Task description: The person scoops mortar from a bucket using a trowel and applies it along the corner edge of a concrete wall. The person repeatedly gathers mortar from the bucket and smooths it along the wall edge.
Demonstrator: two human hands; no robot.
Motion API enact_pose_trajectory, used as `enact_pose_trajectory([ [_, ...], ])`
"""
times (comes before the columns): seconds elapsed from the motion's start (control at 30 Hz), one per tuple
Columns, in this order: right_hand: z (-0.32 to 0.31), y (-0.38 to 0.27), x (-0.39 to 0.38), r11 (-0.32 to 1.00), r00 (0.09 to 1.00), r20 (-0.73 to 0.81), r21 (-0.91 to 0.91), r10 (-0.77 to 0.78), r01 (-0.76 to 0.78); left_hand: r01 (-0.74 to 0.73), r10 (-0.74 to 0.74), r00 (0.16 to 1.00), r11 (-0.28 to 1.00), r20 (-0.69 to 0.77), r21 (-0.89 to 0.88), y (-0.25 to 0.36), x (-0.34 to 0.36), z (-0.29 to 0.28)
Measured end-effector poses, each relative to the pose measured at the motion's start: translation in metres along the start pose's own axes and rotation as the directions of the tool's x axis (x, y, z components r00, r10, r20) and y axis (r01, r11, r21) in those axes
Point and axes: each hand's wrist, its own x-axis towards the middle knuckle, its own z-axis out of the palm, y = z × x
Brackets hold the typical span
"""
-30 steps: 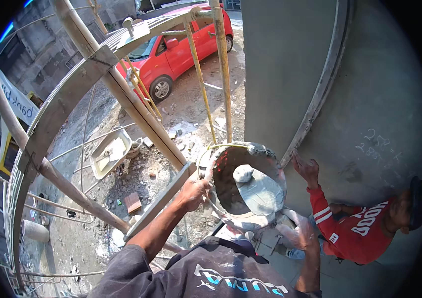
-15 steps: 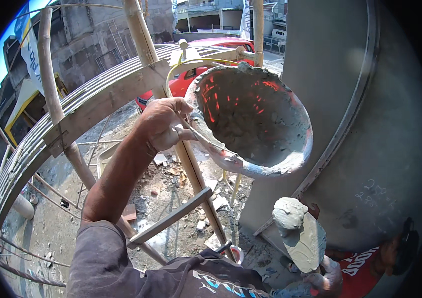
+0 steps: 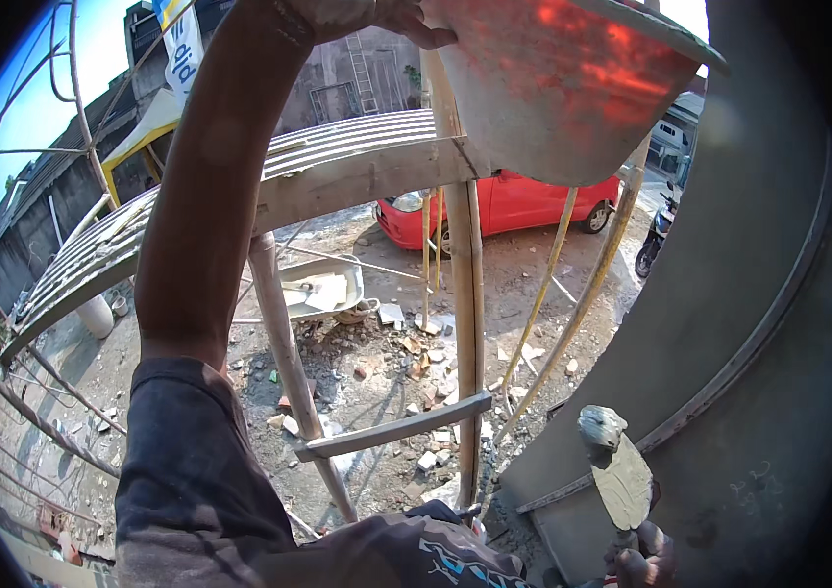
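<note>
My left hand (image 3: 367, 14) is raised at the top edge of the view, partly cut off, its fingers closed on the edge of a mortar-coated bucket (image 3: 573, 98). Sunlight glows red through the bucket's wall, and its inside is out of sight. Low on the right, my right hand (image 3: 643, 557) grips the handle of a trowel (image 3: 624, 490). Grey mortar covers the trowel's blade, with a thick lump (image 3: 601, 431) at the far end.
A curved grey plastered wall (image 3: 730, 323) rises close on the right. Bamboo poles (image 3: 465, 343) with a wooden crosspiece (image 3: 396, 428) and a curved ledge (image 3: 357, 167) stand ahead. Below lie rubble and a wheelbarrow (image 3: 323, 287); a red car (image 3: 524, 211) is parked beyond.
My left hand has lifted the bucket up and tipped it, so its opening no longer shows. The trowel has shifted slightly right and down. The person in red at the lower right is out of view.
</note>
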Motion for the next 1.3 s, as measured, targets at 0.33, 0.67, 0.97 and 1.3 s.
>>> enact_pose_trajectory([
  [0.33,0.028,-0.032,0.063,0.991,0.961,0.245,0.009,0.131,-0.137,-0.014,-0.196,0.946,0.768,-0.257,-0.640,-0.042,0.001,-0.159],
  [0.67,0.048,-0.052,0.107,0.987,0.832,0.536,-0.014,0.142,-0.160,0.264,-0.558,0.718,0.771,-0.416,-0.580,-0.136,-0.023,-0.280],
  [0.97,0.058,-0.046,0.109,0.985,0.769,0.623,-0.011,0.142,-0.172,0.479,-0.908,0.388,0.347,-0.160,-0.807,-0.263,-0.075,-0.271],
  [1.3,0.044,0.000,0.101,0.964,0.841,0.493,0.016,0.224,-0.266,0.545,-0.976,0.218,0.146,-0.028,-0.826,-0.289,-0.139,-0.204],
])
